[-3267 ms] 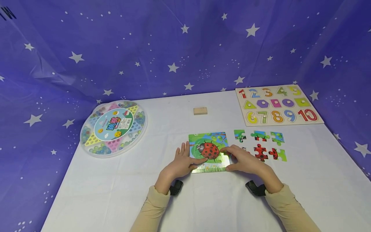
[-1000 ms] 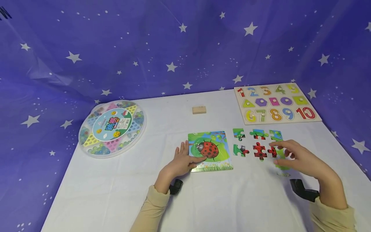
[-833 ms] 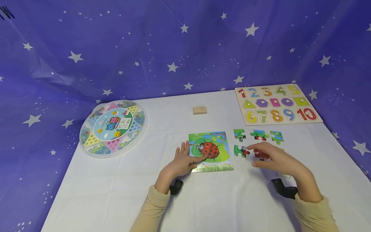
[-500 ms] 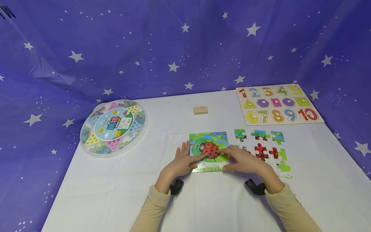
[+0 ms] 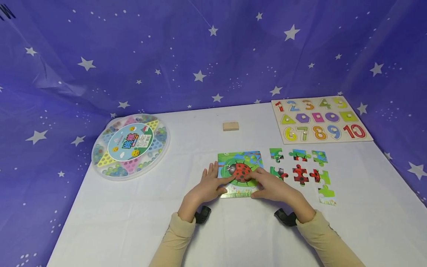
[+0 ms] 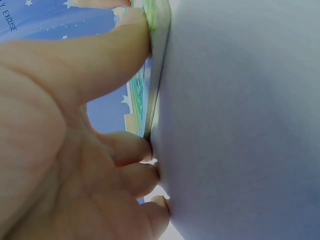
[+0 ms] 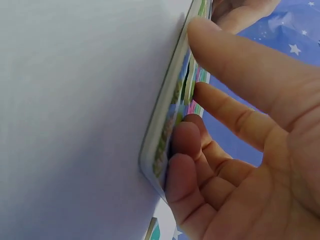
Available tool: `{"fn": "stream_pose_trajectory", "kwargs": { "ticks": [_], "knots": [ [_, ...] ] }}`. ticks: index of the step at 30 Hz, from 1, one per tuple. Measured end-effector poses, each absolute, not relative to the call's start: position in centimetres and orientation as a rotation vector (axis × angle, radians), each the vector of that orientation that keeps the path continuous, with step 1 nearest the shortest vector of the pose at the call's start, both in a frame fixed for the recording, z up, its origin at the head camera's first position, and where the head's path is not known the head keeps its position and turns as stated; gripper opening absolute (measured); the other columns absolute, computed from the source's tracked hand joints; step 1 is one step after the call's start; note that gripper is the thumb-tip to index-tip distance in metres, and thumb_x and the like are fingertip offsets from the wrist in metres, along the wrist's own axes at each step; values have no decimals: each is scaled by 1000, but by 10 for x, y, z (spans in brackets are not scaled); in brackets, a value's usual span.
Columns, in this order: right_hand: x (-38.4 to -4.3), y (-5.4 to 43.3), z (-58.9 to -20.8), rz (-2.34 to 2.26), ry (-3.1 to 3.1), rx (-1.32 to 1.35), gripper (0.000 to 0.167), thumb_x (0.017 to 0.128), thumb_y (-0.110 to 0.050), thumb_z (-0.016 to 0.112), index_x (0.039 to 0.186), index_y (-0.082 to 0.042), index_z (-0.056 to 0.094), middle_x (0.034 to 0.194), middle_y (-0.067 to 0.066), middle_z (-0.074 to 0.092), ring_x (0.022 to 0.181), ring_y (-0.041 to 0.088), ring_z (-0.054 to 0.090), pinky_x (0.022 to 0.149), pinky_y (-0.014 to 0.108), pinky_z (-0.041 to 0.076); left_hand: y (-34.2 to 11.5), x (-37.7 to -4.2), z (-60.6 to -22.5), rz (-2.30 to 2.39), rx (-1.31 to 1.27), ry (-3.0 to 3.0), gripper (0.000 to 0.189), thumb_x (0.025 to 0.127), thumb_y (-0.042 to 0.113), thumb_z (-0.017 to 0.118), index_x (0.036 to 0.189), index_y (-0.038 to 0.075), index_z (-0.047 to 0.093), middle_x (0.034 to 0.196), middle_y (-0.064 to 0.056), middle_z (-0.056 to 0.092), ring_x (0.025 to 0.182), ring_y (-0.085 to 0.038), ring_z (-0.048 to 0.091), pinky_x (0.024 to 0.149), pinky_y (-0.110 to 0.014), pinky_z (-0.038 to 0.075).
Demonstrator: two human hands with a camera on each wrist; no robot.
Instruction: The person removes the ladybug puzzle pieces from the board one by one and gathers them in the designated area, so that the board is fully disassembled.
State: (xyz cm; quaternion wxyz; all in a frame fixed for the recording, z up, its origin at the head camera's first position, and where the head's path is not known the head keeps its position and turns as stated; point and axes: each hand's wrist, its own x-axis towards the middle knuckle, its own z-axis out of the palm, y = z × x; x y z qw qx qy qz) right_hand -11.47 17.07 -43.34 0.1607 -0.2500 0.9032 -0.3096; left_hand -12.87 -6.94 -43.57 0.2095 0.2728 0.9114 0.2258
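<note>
A square ladybug jigsaw board (image 5: pixel 255 157) lies flat in front of me. My left hand (image 5: pixel 204 190) steadies its left side with a straight index finger on the picture. In the left wrist view its thumb (image 6: pixel 117 52) presses near the board's edge; the other fingertips touch the cloth. My right hand (image 5: pixel 277 186) reaches over the board's lower right, thumb low and index finger on the ladybug. From the right wrist view, a puzzle piece (image 7: pixel 189 82) stands slightly raised from the board, its edge against the index fingertip. The other right fingers curl beside the board edge.
Loose puzzle pieces, among them a red one (image 5: pixel 301 175) and a green one (image 5: pixel 327 192), lie right of the board. A number peg board (image 5: pixel 297 124) sits at the back right, a wooden block (image 5: pixel 230 126) behind, and a round Chinese checkers box (image 5: pixel 131 144) at the left.
A green, flowered piece now lies lower right among the loose ones. My right hand went over there, came back to the board and shifted further left on it. The left hand stayed put.
</note>
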Motion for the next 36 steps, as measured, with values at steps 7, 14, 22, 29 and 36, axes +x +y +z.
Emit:
{"fn": "stream_pose_trajectory", "kwargs": {
  "ticks": [7, 14, 22, 29, 36],
  "knots": [
    [-114, 171, -434, -890, 2592, -709, 48, 73, -18, 76, 115, -13, 55, 95, 2, 46, 73, 13, 42, 61, 28, 38, -69, -128, -438, 655, 749, 2536, 49, 89, 25, 57, 136, 25, 44, 144, -29, -4, 132, -40, -7, 105, -51, -1],
    [-117, 169, -436, -965, 2550, -760, 44, 74, -11, 75, 113, -9, 55, 91, -1, 52, 74, 13, 46, 65, 28, 42, -69, -129, -438, 657, 742, 2534, 48, 88, 25, 58, 135, 25, 45, 144, -29, -4, 132, -40, -7, 105, -52, 0],
    [-120, 170, -437, -1061, 2541, -755, 32, 77, -2, 69, 106, -10, 59, 83, -3, 55, 72, 11, 49, 60, 26, 43, -69, -129, -437, 651, 753, 2534, 47, 89, 24, 58, 134, 24, 47, 144, -28, -5, 132, -40, -7, 105, -51, -1],
    [-122, 173, -432, -1074, 2517, -742, 29, 79, -3, 67, 106, -13, 60, 79, -4, 53, 65, 10, 47, 56, 24, 42, -70, -130, -438, 652, 770, 2534, 47, 88, 24, 58, 134, 22, 47, 144, -30, -3, 131, -42, -7, 104, -53, 1],
    [-122, 187, -423, -1146, 2504, -682, 28, 84, -5, 63, 111, -9, 58, 83, -3, 54, 69, 13, 47, 59, 25, 41, -70, -130, -437, 652, 776, 2537, 47, 88, 23, 58, 134, 22, 47, 144, -31, -3, 131, -43, -6, 104, -54, 1]
  ]
}}
